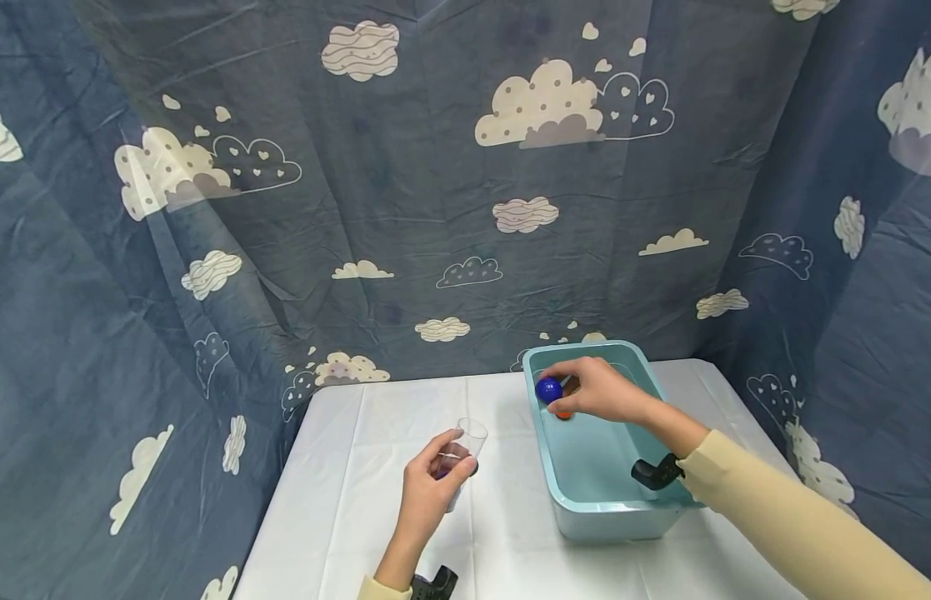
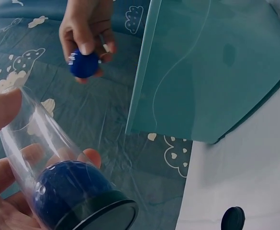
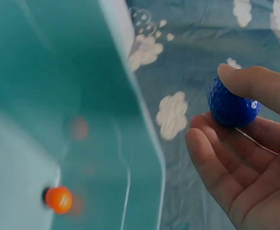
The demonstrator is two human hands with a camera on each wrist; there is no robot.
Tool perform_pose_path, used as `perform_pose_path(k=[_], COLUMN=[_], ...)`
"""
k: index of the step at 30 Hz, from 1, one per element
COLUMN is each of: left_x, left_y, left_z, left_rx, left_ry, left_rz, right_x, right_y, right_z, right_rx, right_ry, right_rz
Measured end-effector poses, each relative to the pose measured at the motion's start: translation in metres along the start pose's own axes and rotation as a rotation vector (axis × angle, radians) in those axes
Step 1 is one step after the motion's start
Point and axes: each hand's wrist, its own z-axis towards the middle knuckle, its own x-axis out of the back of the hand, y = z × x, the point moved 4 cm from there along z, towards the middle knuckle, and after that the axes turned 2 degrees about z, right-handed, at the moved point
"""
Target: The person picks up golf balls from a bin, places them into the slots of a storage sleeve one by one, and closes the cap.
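Observation:
My right hand (image 1: 600, 390) pinches a blue golf ball (image 3: 233, 103) between thumb and fingers, above the far left part of a teal bin (image 1: 596, 462). Inside the bin lies an orange ball (image 3: 59, 200), partly covered by the right hand in the head view. Left of the bin, over the white table, my left hand (image 1: 427, 487) grips a clear plastic cup (image 2: 49, 129) with thumb and fingers around its wall. A second blue ball (image 2: 70, 187) sits low in the cup, near its dark-rimmed end. The cup is tilted in the left wrist view.
A white cloth covers the table (image 1: 390, 417) under the bin. Dark blue fabric with a cloud print (image 1: 405, 183) hangs behind the table and along both sides. The bin's raised walls surround the orange ball. Each wrist wears a black strap-on device (image 1: 656, 472).

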Motion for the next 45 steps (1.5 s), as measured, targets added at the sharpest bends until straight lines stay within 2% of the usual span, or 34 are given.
perform_pose_path(k=[3,8,15,21,25,27,36,40,45], left_x=[-0.001,-0.003,-0.007,-0.010,-0.011,-0.011,-0.011,-0.009,-0.008], left_y=[-0.009,-0.008,-0.003,0.011,0.026,0.029,0.002,0.000,-0.002], left_z=[0.001,0.000,-0.002,-0.005,-0.008,-0.009,-0.005,-0.005,-0.005], left_rx=[-0.018,-0.029,-0.012,0.024,0.028,0.024,0.010,-0.006,0.005], left_ry=[-0.006,-0.012,-0.030,-0.041,-0.055,-0.058,-0.072,-0.085,-0.073], left_rz=[0.000,0.021,0.010,0.037,0.041,0.041,0.040,0.050,0.074], right_x=[-0.006,-0.018,-0.034,-0.046,-0.051,-0.052,-0.060,-0.061,-0.058], right_y=[-0.013,-0.032,-0.052,-0.065,-0.070,-0.071,-0.075,-0.075,-0.077], right_z=[-0.003,-0.005,-0.012,-0.014,-0.013,-0.012,-0.009,-0.009,-0.009], right_rx=[0.050,0.112,0.146,0.193,0.206,0.209,0.232,0.234,0.244], right_ry=[-0.010,-0.015,-0.058,-0.110,-0.118,-0.121,-0.160,-0.166,-0.149], right_rz=[0.025,0.024,0.060,0.067,0.071,0.073,0.116,0.142,0.125])
